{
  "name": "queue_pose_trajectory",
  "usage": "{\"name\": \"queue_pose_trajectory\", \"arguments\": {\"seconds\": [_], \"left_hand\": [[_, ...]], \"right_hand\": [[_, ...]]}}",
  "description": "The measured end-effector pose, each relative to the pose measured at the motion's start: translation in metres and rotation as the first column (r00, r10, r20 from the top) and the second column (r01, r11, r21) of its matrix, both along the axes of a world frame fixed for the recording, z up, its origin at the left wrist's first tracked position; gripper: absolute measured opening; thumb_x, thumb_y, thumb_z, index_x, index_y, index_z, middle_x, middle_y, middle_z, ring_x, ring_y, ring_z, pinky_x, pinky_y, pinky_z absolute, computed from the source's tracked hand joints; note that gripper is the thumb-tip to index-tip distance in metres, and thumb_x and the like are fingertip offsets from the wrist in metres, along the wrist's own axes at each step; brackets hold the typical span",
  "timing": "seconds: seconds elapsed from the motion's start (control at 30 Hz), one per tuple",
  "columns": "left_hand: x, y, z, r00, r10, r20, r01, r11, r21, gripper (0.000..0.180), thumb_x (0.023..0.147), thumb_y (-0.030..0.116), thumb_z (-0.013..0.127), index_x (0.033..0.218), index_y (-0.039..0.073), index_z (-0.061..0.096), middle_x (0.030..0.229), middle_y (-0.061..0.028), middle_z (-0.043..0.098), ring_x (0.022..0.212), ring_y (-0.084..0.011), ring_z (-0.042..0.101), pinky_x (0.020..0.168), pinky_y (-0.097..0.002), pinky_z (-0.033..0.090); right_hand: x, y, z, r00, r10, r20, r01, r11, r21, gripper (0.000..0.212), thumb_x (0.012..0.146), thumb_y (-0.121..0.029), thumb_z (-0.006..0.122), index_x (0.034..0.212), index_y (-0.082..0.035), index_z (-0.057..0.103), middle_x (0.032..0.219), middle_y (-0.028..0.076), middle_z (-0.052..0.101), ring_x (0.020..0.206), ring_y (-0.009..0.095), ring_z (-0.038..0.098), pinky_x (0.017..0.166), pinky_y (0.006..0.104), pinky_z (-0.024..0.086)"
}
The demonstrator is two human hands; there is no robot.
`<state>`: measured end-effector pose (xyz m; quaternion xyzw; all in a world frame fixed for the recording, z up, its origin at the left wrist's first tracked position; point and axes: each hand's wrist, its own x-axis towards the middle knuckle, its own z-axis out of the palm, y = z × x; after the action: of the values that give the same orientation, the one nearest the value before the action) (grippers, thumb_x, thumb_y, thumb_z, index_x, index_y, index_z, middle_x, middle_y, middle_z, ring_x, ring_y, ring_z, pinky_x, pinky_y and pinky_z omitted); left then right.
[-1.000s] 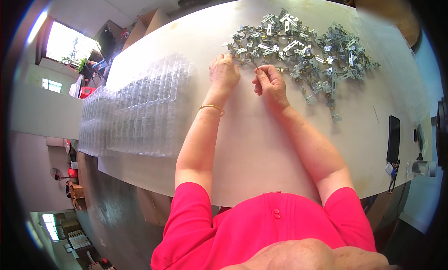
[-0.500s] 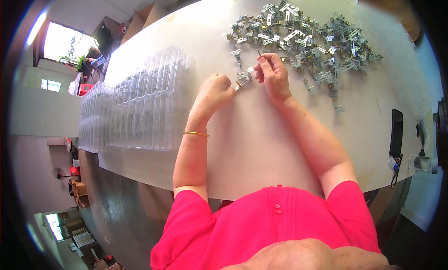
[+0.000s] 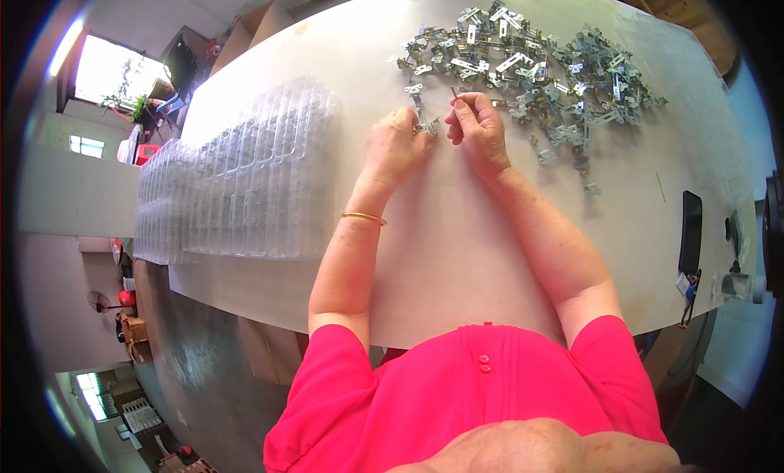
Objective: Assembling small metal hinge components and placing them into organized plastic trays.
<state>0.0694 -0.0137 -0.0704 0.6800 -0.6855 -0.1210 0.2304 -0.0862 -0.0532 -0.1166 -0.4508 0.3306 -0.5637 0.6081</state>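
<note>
My left hand point(image 3: 396, 149) is closed over the pale table point(image 3: 441, 252), its fingertips at a small metal bracket point(image 3: 426, 127) that they partly cover. Just beyond it, another metal bracket piece point(image 3: 414, 90) lies on the table. My right hand point(image 3: 482, 136) pinches a thin dark rod point(image 3: 454, 91) between thumb and forefinger, its tip standing up past them. The rod's lower part is hidden in the hand. Beyond and to the right of both hands spreads a loose heap of silvery metal brackets point(image 3: 510, 60), some with brass-coloured parts.
Stacked clear plastic trays point(image 3: 253, 179) with long compartments stand at the left. Toward the right edge lie a black phone point(image 3: 691, 228), keys point(image 3: 691, 292) and a thin straight rod point(image 3: 661, 187). A clear cup point(image 3: 732, 286) sits by the rim.
My left hand has moved away from me and slightly right, with its fingers now at the bracket near the right hand. The right hand stays almost in place, still pinching the rod.
</note>
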Motion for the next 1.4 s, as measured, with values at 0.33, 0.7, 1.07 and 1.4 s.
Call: {"name": "queue_pose_trajectory", "arguments": {"seconds": [0.33, 0.7, 1.07, 1.4], "left_hand": [[0.02, -0.009, -0.016, 0.941, 0.242, 0.238, -0.179, 0.949, -0.259, 0.026, 0.086, 0.023, 0.067, 0.102, 0.002, 0.063, 0.098, -0.0168, 0.066, 0.093, -0.0347, 0.063, 0.084, -0.0443, 0.048], [-0.005, 0.014, -0.022, 0.989, -0.057, 0.135, 0.086, 0.971, -0.223, 0.024, 0.08, 0.019, 0.073, 0.096, 0.003, 0.064, 0.094, -0.0127, 0.064, 0.096, -0.0326, 0.06, 0.086, -0.0437, 0.046], [0.007, 0.027, -0.004, 0.263, 0.111, -0.958, 0.129, 0.98, 0.149, 0.015, 0.101, 0.015, 0.053, 0.102, 0.001, 0.059, 0.098, -0.0123, 0.069, 0.085, -0.0204, 0.068, 0.081, -0.033, 0.055], [0.014, 0.03, -0.026, -0.003, 0.153, -0.988, 0.164, 0.975, 0.15, 0.02, 0.103, 0.021, 0.051, 0.103, 0.003, 0.059, 0.084, -0.0077, 0.064, 0.064, -0.015, 0.061, 0.063, -0.0302, 0.053]], "right_hand": [[0.003, -0.001, 0.0, 1.0, 0.005, -0.01, -0.005, 1.0, -0.008, 0.01, 0.101, -0.016, 0.053, 0.101, -0.007, 0.057, 0.076, 0.003, 0.064, 0.057, 0.007, 0.056, 0.049, 0.0217, 0.045], [0.001, 0.002, 0.003, 1.0, -0.013, 0.011, 0.013, 1.0, -0.006, 0.009, 0.101, -0.016, 0.053, 0.102, -0.008, 0.057, 0.078, 0.002, 0.062, 0.058, 0.007, 0.054, 0.051, 0.0216, 0.046], [0.0, 0.005, 0.007, 0.998, 0.042, -0.042, -0.044, 0.997, -0.058, 0.01, 0.1, -0.015, 0.055, 0.103, -0.007, 0.06, 0.077, 0.002, 0.062, 0.06, 0.007, 0.056, 0.052, 0.0219, 0.046], [0.004, 0.017, 0.011, 0.956, 0.099, -0.275, -0.143, 0.98, -0.142, 0.009, 0.098, -0.013, 0.058, 0.101, -0.006, 0.063, 0.072, 0.001, 0.063, 0.062, 0.006, 0.056, 0.055, 0.0229, 0.047]]}}
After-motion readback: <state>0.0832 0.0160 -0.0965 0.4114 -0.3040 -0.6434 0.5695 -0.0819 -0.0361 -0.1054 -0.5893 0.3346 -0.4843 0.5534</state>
